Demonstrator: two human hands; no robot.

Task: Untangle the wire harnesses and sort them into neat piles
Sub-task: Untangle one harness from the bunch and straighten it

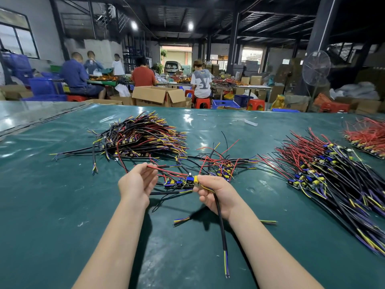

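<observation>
Right hand [214,192] is gripping the harness [190,180] by its board end at the tabletop [62,205] middle, left hand [136,181] is pinching its red leads [164,170], and a hard pull is threatening to drag the nearby tangle [220,163] along.

Overhead, a dark steel ceiling [187,9] carries two bright round lamps [134,25]. A grey wall [41,28] on the left holds a dark-framed window [16,36]. At the far end daylight comes through an open doorway [176,55], with a pale van [173,66] parked there. Several people [143,75] sit on red stools [203,103] at long tables [250,86]. Open cardboard boxes [158,95], blue crates [41,85] and a standing fan [316,67] are around them. The near surface [62,195] is covered in glossy green.
</observation>
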